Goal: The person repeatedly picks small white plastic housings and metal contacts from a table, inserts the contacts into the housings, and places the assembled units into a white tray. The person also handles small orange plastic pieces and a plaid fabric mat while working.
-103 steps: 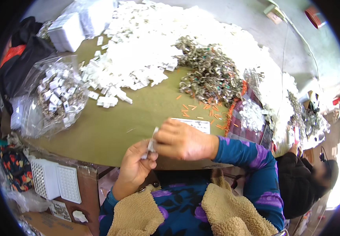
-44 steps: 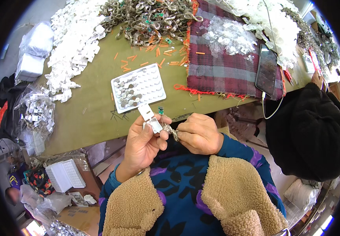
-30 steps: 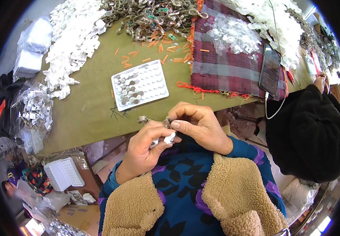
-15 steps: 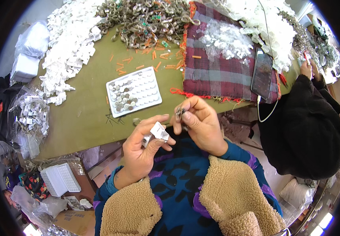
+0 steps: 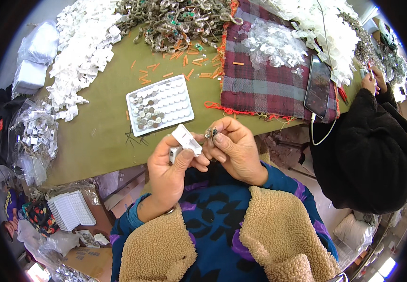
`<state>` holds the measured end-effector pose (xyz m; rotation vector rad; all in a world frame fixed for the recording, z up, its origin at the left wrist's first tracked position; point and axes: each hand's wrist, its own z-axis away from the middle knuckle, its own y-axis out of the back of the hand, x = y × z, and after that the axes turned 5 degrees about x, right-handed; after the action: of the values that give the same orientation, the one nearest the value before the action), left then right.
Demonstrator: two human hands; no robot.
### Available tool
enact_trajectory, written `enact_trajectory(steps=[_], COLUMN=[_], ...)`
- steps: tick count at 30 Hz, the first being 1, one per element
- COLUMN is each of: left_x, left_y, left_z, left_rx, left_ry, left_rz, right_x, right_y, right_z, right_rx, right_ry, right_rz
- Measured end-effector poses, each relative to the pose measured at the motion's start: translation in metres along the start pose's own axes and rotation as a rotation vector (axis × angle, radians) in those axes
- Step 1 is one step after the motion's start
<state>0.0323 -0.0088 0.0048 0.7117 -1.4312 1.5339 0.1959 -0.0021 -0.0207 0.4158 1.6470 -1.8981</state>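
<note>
My left hand (image 5: 168, 167) is closed on a small white plastic case (image 5: 186, 139), tilted with its hollow side showing. A second small white piece sits between the same fingers and the palm. Close beside the case, my right hand (image 5: 236, 150) pinches a small coiled wire part (image 5: 210, 133) with a dark bit at its end; its exact kind is too small to make out. Beyond my hands, a white tray (image 5: 184, 116) with round pockets lies on the green table (image 5: 100, 155). Several coin-like silver cells (image 5: 148, 114) fill its left part.
White plastic pieces (image 5: 83, 51) heap up at the left. Tangled wire parts (image 5: 180, 19) lie at the back among orange strips (image 5: 167, 74). On a plaid cloth (image 5: 250, 94) rest clear pieces (image 5: 278, 47) and a cabled phone (image 5: 317, 87). A person in black (image 5: 363, 155) works at the right.
Both hands have come closer together and the white case has risen slightly, turning its hollow side more into view. The wire part is now right beside the case.
</note>
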Motion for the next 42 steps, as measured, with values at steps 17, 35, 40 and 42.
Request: enact_trajectory(steps=[17, 35, 40, 42], left_x=[-0.003, 0.003, -0.002, -0.003], left_y=[0.023, 0.015, 0.011, 0.012], left_z=[0.0, -0.002, 0.002, 0.003], left_rx=[0.004, 0.077, 0.06, 0.043], left_ry=[0.197, -0.078, -0.106, -0.159], left_rz=[0.21, -0.052, -0.064, -0.107], right_x=[-0.023, -0.016, -0.016, -0.012], right_y=[-0.031, -0.028, -0.023, -0.021], right_z=[0.009, 0.014, 0.02, 0.017], right_rx=[-0.162, -0.126, -0.093, -0.094], right_ry=[0.386, 0.558, 0.389, 0.421], right_rz=[1.082, 1.186, 1.125, 1.121])
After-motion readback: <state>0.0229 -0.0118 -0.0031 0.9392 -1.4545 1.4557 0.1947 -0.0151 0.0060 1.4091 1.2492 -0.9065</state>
